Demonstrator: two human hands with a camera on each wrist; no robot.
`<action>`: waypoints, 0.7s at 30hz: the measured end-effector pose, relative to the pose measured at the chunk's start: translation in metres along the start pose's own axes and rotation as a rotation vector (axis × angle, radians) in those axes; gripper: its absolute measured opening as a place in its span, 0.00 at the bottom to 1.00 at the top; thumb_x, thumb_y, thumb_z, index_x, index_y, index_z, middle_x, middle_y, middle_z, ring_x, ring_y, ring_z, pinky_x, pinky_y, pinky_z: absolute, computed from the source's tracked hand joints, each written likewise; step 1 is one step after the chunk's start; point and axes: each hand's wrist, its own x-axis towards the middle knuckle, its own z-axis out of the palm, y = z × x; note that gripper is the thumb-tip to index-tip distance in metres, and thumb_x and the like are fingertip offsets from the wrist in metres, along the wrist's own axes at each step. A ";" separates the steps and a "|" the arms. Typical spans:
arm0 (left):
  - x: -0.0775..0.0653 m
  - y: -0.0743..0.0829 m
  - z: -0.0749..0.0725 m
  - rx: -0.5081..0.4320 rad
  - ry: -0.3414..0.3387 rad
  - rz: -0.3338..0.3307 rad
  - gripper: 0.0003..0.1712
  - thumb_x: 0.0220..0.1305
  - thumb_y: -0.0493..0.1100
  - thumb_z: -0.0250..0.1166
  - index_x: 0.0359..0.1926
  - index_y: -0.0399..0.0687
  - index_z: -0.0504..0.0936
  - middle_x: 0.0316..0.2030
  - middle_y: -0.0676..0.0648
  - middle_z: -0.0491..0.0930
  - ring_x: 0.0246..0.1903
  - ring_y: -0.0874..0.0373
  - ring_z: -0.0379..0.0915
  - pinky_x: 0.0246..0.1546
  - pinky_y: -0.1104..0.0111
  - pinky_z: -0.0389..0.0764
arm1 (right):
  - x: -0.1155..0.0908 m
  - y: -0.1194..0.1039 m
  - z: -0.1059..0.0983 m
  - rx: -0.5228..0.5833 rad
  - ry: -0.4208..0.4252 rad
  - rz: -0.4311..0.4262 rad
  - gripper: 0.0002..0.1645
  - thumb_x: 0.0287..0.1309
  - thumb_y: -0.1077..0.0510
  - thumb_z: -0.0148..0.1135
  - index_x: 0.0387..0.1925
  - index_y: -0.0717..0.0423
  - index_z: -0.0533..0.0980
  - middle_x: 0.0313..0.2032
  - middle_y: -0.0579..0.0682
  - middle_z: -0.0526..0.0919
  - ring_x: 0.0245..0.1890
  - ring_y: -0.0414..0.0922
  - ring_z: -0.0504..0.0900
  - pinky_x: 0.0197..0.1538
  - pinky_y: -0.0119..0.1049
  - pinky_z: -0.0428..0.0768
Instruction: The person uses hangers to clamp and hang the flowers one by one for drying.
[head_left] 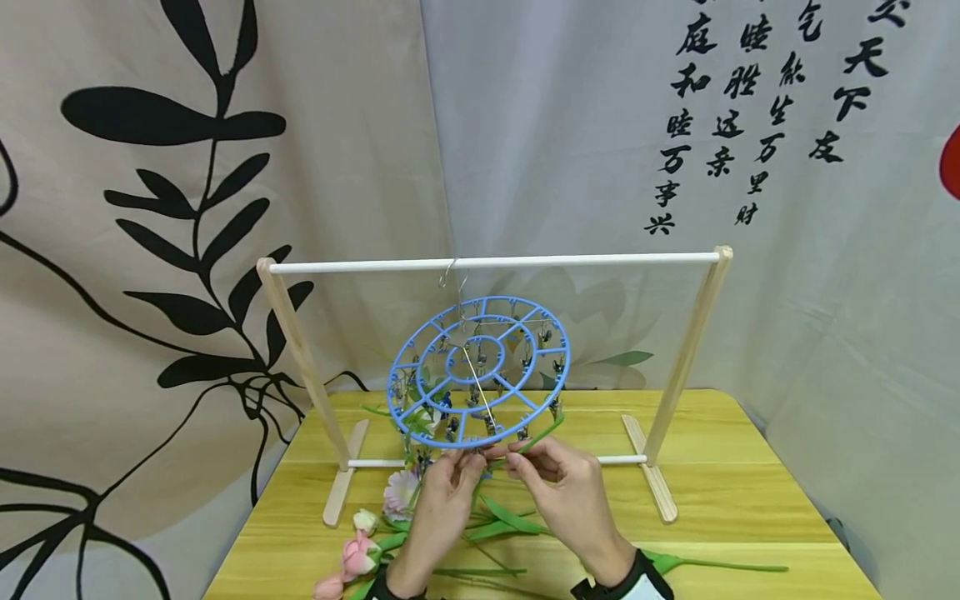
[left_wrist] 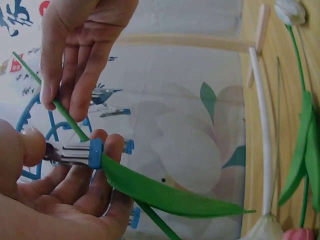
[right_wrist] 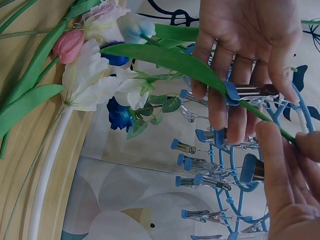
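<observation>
A round blue clip hanger (head_left: 399, 408) hangs by its hook from a white rod, with metal clips dangling around its rings. My left hand (head_left: 446, 492) pinches one blue-tipped metal clip (left_wrist: 75, 152) between thumb and fingers. The green flower stem (right_wrist: 260, 112) passes at that clip's tip, its long leaf (left_wrist: 165, 192) stretching away on the other side. My right hand (head_left: 566, 492) holds the free end of this stem between thumb and fingertips, just beyond the clip. White and blue flowers (right_wrist: 120, 115) hang under the hanger beside the left hand.
The white rod (head_left: 585, 261) is carried by a wooden stand (head_left: 686, 358) on the wooden table (head_left: 750, 500). Pink tulips (head_left: 360, 557) and several green stems lie on the tabletop below my hands. Behind hangs a printed curtain (head_left: 540, 125).
</observation>
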 end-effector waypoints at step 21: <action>-0.007 -0.015 -0.021 0.257 0.105 0.063 0.15 0.88 0.50 0.69 0.66 0.54 0.90 0.58 0.51 0.97 0.65 0.39 0.92 0.70 0.40 0.90 | -0.014 0.005 -0.003 -0.106 -0.104 -0.012 0.11 0.77 0.65 0.77 0.52 0.46 0.91 0.44 0.48 0.98 0.40 0.42 0.98 0.45 0.32 0.96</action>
